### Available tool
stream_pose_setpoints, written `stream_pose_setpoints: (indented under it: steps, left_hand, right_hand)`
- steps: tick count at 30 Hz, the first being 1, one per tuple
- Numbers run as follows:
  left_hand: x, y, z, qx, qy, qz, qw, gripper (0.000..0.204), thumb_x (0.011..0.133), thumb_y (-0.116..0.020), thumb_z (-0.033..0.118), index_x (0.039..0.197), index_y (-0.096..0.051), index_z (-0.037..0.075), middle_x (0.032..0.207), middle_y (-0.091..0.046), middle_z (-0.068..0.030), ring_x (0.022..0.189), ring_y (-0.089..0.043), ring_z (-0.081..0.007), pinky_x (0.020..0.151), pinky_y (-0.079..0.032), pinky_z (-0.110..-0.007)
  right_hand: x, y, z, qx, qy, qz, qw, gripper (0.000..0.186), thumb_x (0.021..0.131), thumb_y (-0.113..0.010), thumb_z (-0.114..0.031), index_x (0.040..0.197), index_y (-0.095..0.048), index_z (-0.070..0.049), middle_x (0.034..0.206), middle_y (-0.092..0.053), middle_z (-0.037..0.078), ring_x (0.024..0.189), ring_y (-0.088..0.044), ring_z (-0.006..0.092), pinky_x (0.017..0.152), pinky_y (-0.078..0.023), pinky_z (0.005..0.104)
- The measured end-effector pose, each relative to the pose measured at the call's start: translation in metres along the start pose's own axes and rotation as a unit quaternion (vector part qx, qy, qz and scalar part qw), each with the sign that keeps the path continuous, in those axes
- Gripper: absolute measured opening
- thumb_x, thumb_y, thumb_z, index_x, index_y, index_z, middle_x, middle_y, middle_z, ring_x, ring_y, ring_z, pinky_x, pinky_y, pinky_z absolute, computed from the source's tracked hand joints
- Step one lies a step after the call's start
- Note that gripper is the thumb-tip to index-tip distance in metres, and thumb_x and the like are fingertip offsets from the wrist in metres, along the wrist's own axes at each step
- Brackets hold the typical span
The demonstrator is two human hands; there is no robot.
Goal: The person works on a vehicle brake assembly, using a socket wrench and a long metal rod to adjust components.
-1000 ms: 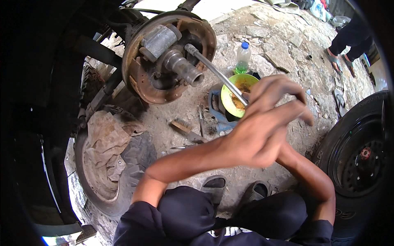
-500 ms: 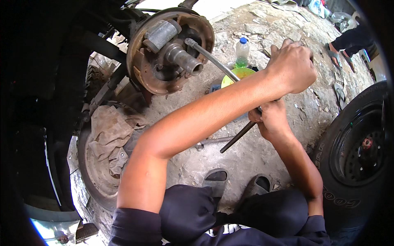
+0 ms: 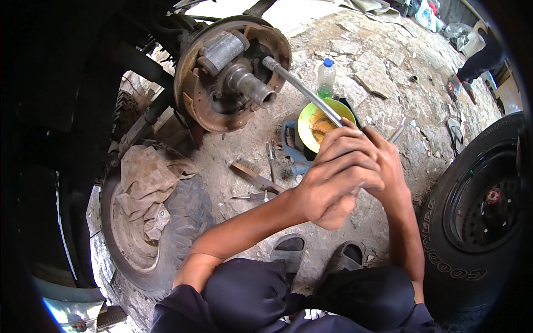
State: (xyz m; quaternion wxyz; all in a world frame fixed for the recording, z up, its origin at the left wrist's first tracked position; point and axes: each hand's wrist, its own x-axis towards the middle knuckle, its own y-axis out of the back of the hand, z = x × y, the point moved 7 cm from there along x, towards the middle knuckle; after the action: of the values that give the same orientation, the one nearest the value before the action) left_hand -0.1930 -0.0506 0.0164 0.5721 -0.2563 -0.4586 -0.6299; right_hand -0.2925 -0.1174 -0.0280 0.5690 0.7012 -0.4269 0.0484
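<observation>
Clasped together, the left hand [image 3: 333, 177] and right hand [image 3: 383, 166] are closed around a long metal bar [image 3: 302, 89], which extends up-left from them to the rusty brake drum [image 3: 233, 72].

Illumination: strong daylight from the upper right. The stone ground [image 3: 383, 77] is bright, nearly washed out at the top edge. The vehicle underside [image 3: 61, 111] at left lies in deep shadow with little detail. Fisheye distortion bends the tyre [image 3: 477, 211] at right; corners are black. Central focus is sharp.
</observation>
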Motion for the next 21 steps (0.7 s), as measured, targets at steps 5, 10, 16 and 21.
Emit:
stream_pose_setpoints:
  steps: [5, 10, 16, 21]
  left_hand:
    - [-0.029, 0.017, -0.003, 0.065, -0.024, 0.073, 0.995, 0.019, 0.078, -0.042, 0.010, 0.088, -0.058, 0.006, 0.083, -0.066, -0.0102, 0.085, -0.058, -0.0273, 0.095, -0.039, -0.051]
    - [-0.039, 0.019, -0.009, 0.067, -0.018, 0.087, 0.994, 0.019, 0.080, -0.040, 0.012, 0.088, -0.057, 0.008, 0.081, -0.065, -0.0100, 0.082, -0.056, -0.0257, 0.094, -0.040, -0.050]
    - [-0.050, 0.011, -0.017, 0.036, -0.012, 0.098, 0.994, 0.021, 0.079, -0.043, 0.014, 0.089, -0.059, 0.005, 0.088, -0.064, -0.0106, 0.088, -0.057, -0.0280, 0.093, -0.038, -0.048]
    - [-0.052, 0.006, -0.017, 0.025, -0.019, 0.090, 0.995, 0.021, 0.082, -0.042, 0.015, 0.089, -0.059, 0.006, 0.089, -0.063, -0.0110, 0.089, -0.056, -0.0280, 0.093, -0.037, -0.048]
  right_hand:
    - [0.018, -0.002, -0.014, -0.093, -0.006, -0.055, 0.994, 0.054, 0.078, -0.063, -0.013, 0.131, -0.056, -0.007, 0.086, -0.057, 0.012, 0.065, -0.064, 0.0304, 0.057, -0.051, 0.0400]
    - [0.028, 0.008, -0.022, -0.142, 0.031, -0.047, 0.988, 0.045, 0.081, -0.059, -0.010, 0.127, -0.057, -0.005, 0.086, -0.058, 0.010, 0.064, -0.064, 0.0252, 0.058, -0.052, 0.0388]
    - [0.035, 0.016, -0.030, -0.206, 0.099, -0.048, 0.972, 0.046, 0.080, -0.060, -0.012, 0.124, -0.058, -0.002, 0.088, -0.059, 0.009, 0.066, -0.062, 0.0209, 0.061, -0.051, 0.0331]
    - [0.034, 0.016, -0.030, -0.197, 0.109, -0.033, 0.974, 0.045, 0.079, -0.059, -0.013, 0.123, -0.059, -0.001, 0.089, -0.059, 0.008, 0.066, -0.062, 0.0191, 0.063, -0.050, 0.0317]
